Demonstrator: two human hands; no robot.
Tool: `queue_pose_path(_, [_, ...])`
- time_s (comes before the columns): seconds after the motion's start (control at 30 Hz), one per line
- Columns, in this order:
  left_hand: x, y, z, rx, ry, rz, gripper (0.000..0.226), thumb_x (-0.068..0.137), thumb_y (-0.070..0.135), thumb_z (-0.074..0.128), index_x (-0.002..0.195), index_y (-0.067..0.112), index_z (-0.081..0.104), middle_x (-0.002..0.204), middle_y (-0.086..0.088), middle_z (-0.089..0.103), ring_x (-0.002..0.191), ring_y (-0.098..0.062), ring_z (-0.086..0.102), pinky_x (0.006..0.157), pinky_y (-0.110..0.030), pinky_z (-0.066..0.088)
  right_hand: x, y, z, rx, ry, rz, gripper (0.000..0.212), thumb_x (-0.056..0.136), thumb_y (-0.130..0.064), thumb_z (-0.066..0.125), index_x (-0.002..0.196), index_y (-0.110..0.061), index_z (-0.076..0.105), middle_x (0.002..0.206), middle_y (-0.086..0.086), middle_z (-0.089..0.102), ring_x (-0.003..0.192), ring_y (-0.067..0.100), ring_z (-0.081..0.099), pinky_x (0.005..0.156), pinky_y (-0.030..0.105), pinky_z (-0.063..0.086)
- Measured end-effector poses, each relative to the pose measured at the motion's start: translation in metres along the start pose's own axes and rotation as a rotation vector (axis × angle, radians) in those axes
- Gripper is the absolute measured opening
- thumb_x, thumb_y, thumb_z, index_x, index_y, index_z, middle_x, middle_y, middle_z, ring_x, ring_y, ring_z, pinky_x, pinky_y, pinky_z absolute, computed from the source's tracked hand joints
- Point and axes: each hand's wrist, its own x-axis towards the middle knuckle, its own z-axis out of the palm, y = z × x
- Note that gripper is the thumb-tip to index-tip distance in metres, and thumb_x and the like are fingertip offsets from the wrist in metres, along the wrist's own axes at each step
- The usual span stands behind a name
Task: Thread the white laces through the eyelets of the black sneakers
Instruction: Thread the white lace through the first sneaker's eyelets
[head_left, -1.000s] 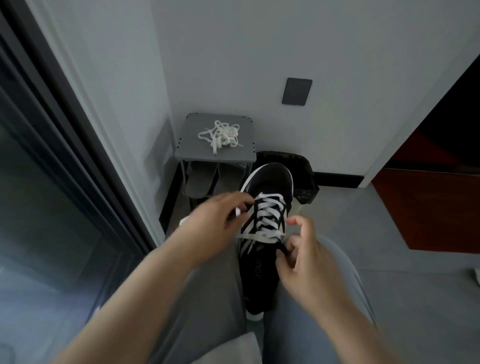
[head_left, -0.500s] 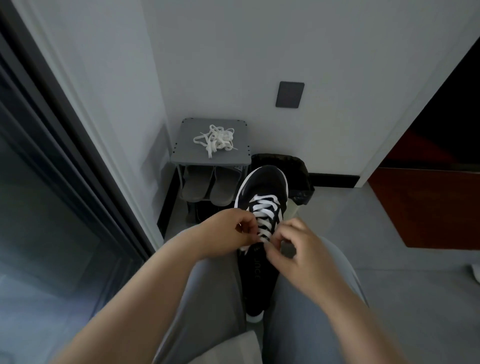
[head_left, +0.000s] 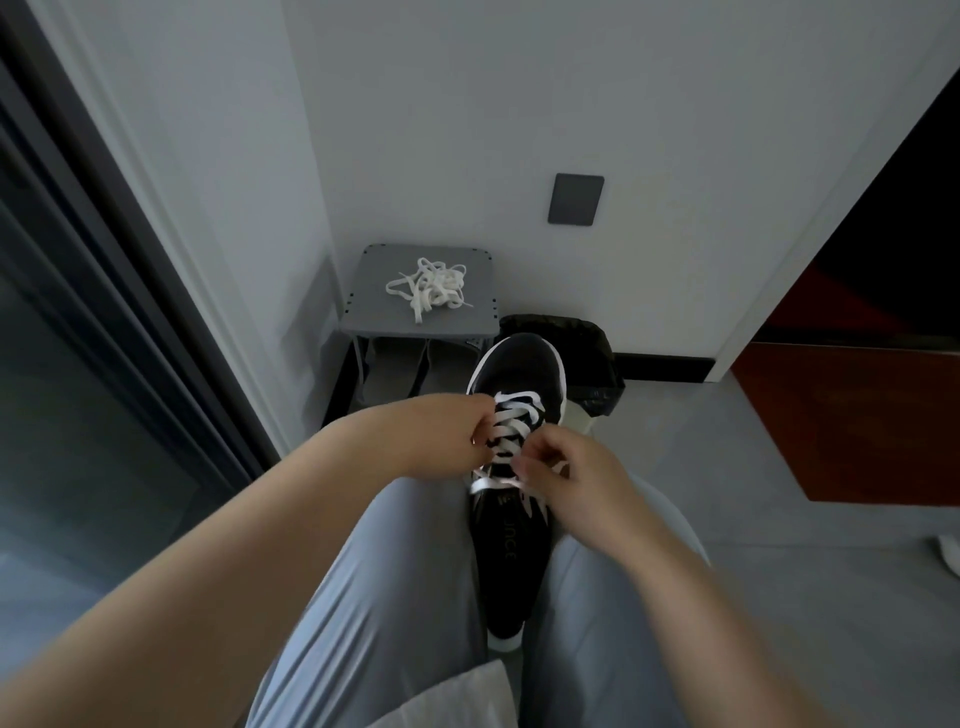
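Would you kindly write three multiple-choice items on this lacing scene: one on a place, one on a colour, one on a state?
1. Where does the loose tangled white lace lie? A. on the small grey stool B. on the floor C. on the person's lap
2. What colour is the rectangular wall plate? A. white B. red C. dark grey
3. How is the black sneaker with the white sole? A. unlaced B. partly laced C. tied in a bow
Answers: 1 A, it rests on the stool's top; 2 C, it shows dark grey; 3 B, the left hand and right hand hold the threaded white lace by its crossings.
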Motion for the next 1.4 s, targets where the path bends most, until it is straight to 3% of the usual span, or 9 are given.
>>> queue_pose_path(0.23, [-0.007,-0.004,0.014,0.403,0.433,0.042,0.024,0.081,0.027,0.055,0.097,0.022,0.037,0.076,0.008,0.055,0.086,-0.020,0.055,0.082,-0.029,0.031,0.001,-0.009,-0.026,-0.103,-0.206,-0.010,0.019,0.089,-0.025,0.059,0.075,-0.020,0.047,0.046,-0.014,0.047,0.043,0.002,0.041,0.047,0.016,0.027])
queue_pose_path(0.37, [-0.007,-0.016,0.037,-0.037,0.814,0.065,0.025,0.082,0.012,0.060,0.102,0.015,0.046,0.072,0.004,0.055,0.080,-0.021,0.052,0.070,-0.027,0.038,-0.002,0.000,-0.033,-0.624,0.290,-0.145,0.010,0.084,-0.020,0.060,0.087,-0.024,0.052,0.054,-0.009,0.044,0.053,0.013,0.049,0.045,0.020,0.026])
queue_pose_path(0.53, [0.001,0.002,0.054,-1.284,0.627,-0.172,0.009,0.093,0.016,0.052,0.088,0.022,0.051,0.067,0.001,0.057,0.052,-0.010,0.056,0.055,-0.025,0.048,0.005,-0.006,-0.013,0.659,0.309,0.125,0.008,0.089,-0.018,0.060,0.092,-0.020,0.053,0.053,-0.005,0.048,0.044,0.007,0.044,0.052,0.018,0.044])
queue_pose_path(0.77, [-0.020,-0.048,0.008,0.160,0.455,0.204,0.021,0.079,0.037,0.069,0.080,0.016,0.069,0.080,0.006,0.052,0.076,-0.016,0.046,0.073,-0.034,0.044,-0.002,0.030,-0.051,-0.447,0.378,-0.247,0.028,0.083,-0.040,0.065,0.073,-0.013,0.066,0.062,-0.009,0.049,0.056,0.014,0.048,0.047,0.025,0.034])
queue_pose_path(0.87, [-0.018,-0.040,0.007,0.159,0.382,0.158,0.028,0.081,0.040,0.066,0.076,0.013,0.068,0.085,0.006,0.051,0.084,-0.016,0.040,0.083,-0.032,0.040,-0.002,0.026,-0.036,-0.623,0.169,-0.132,0.039,0.084,-0.044,0.059,0.066,-0.011,0.066,0.075,-0.005,0.057,0.076,0.016,0.050,0.056,0.029,0.038])
queue_pose_path(1.03, [-0.034,-0.055,-0.017,-0.002,0.676,-0.205,0.012,0.087,0.008,0.054,0.084,0.010,0.066,0.091,-0.008,0.064,0.077,-0.022,0.054,0.067,-0.030,0.043,-0.007,0.032,-0.073,-0.402,0.621,-0.059,0.032,0.066,0.004,0.076,0.049,-0.005,0.050,0.081,0.013,0.056,0.068,0.025,0.049,0.050,0.018,0.022])
queue_pose_path(1.17, [-0.049,-0.054,-0.010,-1.243,0.730,-0.261,0.027,0.095,-0.001,0.040,0.069,0.009,0.043,0.073,-0.006,0.069,0.056,-0.011,0.064,0.051,-0.019,0.052,0.002,0.017,-0.074,0.813,0.543,0.211,0.032,0.089,-0.015,0.061,0.063,-0.013,0.043,0.057,0.004,0.050,0.049,0.014,0.054,0.048,0.023,0.045])
queue_pose_path(1.23, [-0.045,-0.048,-0.003,-1.574,0.671,-0.229,0.027,0.095,-0.001,0.036,0.071,0.007,0.044,0.060,-0.008,0.064,0.061,-0.016,0.066,0.057,-0.021,0.055,0.007,0.012,-0.073,0.964,0.378,0.383,0.030,0.095,-0.022,0.051,0.067,-0.016,0.042,0.041,-0.004,0.040,0.032,0.005,0.038,0.033,0.017,0.034])
queue_pose_path(1.4, [-0.051,-0.069,-0.014,-0.687,0.938,-0.290,0.025,0.089,0.001,0.044,0.068,0.011,0.037,0.061,-0.003,0.037,0.052,-0.016,0.034,0.048,-0.025,0.031,-0.006,0.024,-0.110,0.046,0.751,0.081,0.034,0.081,-0.006,0.065,0.064,-0.019,0.039,0.055,-0.008,0.036,0.049,0.004,0.030,0.049,0.021,0.028])
